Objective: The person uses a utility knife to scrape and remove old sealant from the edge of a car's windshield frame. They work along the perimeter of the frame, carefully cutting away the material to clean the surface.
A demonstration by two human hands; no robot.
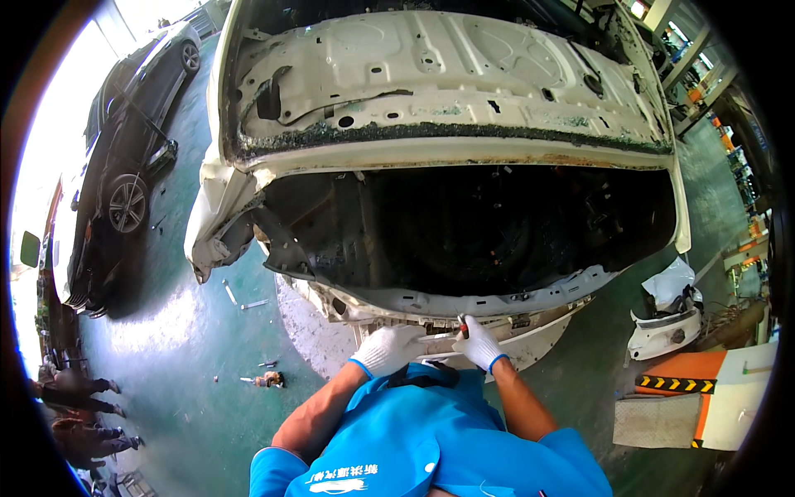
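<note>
A white car body (pixel 464 153) stands before me with its dark trunk opening (pixel 464 232) facing me. Both my hands wear white knitted gloves with blue cuffs and are at the rear edge, below the trunk lip. My right hand (pixel 480 344) is closed around a hand tool with a red and black grip (pixel 463 326); its exact kind is unclear. Just to the left, my left hand (pixel 387 349) has its fingers closed near a light metal-coloured bar (pixel 435 337) between the hands. What those fingers hold is hidden. Under the lip runs a light bumper panel (pixel 517 341).
Tools and small parts, among them a drill-like tool (pixel 269 379), lie on the green floor (pixel 190 356) at left. Farther left stands a dark car (pixel 124 166). At right are a loose white bumper piece (pixel 662 331) and an orange-and-white block with hazard stripes (pixel 675 385).
</note>
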